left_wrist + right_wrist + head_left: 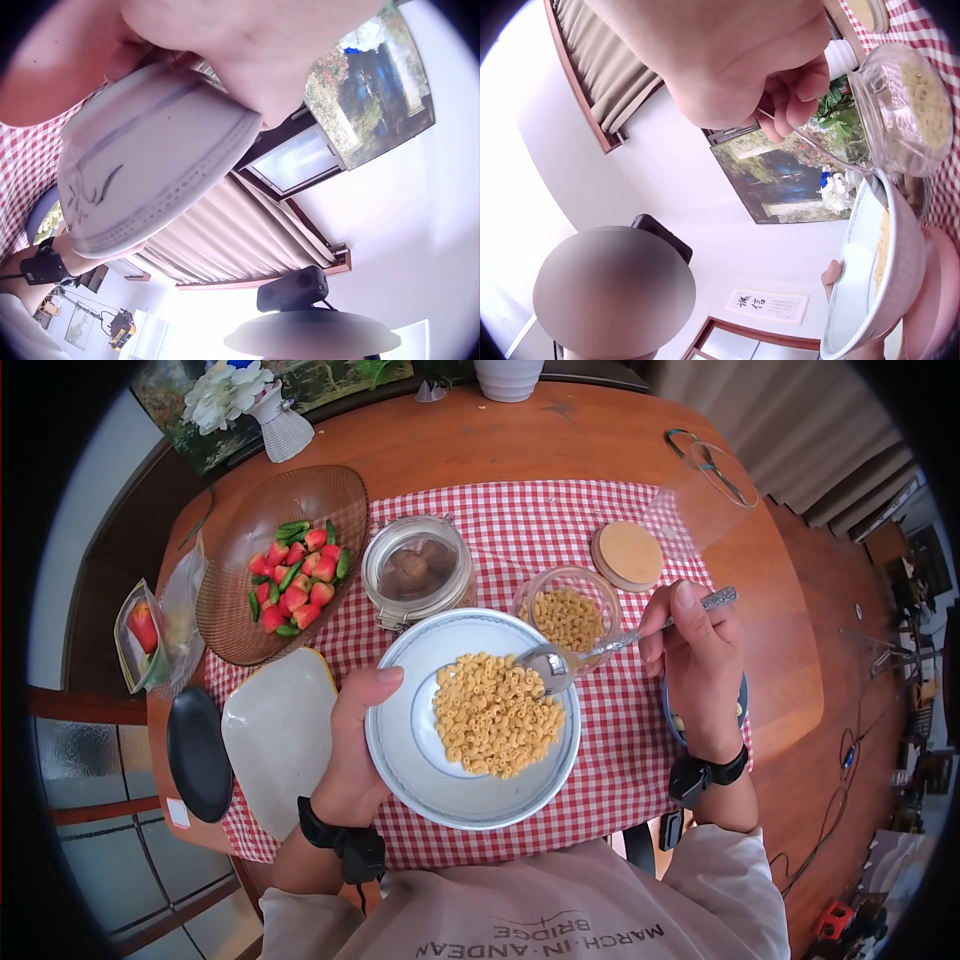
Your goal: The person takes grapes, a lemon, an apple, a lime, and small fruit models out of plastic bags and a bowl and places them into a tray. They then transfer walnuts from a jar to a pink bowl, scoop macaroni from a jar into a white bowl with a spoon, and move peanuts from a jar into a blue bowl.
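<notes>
A white bowl with a blue rim (402, 760) holds small ring-shaped pasta (495, 715). My left hand (352, 745) grips its left side, thumb over the rim; the left wrist view shows the bowl's outer wall (150, 150) tilted under the hand (225, 45). My right hand (700, 660) pinches the handle of a metal spoon (548, 667), whose head lies at the bowl's upper right edge, by the pasta. Just behind is an open glass jar of pasta (568, 618). In the right wrist view, the hand (742, 67) is above the jar (907, 105) and bowl (900, 277).
A clamp-lid glass jar (418, 570), a round wooden lid (628, 555) and a brown glass dish (225, 595) of red and green items stand behind. At left are a white plate (280, 730) and a black plate (198, 753). Another bowl (743, 695) is partly hidden behind my right hand.
</notes>
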A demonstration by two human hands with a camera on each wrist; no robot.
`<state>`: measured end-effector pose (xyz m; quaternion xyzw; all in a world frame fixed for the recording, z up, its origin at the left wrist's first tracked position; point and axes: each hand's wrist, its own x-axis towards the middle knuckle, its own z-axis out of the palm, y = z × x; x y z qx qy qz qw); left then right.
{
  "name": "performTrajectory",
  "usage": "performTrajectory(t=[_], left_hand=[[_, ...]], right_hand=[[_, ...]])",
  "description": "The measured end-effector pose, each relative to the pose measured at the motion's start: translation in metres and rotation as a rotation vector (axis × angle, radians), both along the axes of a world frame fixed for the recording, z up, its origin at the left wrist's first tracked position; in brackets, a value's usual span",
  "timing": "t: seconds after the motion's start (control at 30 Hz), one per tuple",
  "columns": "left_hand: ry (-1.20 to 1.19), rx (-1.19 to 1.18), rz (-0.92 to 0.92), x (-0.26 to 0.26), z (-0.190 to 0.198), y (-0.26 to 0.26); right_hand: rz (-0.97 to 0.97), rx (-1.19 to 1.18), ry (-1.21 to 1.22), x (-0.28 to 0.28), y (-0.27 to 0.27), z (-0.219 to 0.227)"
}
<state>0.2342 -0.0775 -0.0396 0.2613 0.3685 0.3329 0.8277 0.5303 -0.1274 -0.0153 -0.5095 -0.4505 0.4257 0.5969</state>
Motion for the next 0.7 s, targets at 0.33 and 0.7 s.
performTrajectory(t=[0.33, 0.7], left_hand=[[-0.100, -0.082, 0.029, -0.009, -0.015, -0.011], [-0.090, -0.089, -0.022, -0.001, -0.021, -0.014]], right_hand=[[-0.023, -0.017, 0.257, 0.011, 0.006, -0.009], [-0.178, 0.227, 0.271, 0.031, 0.000, 0.005]])
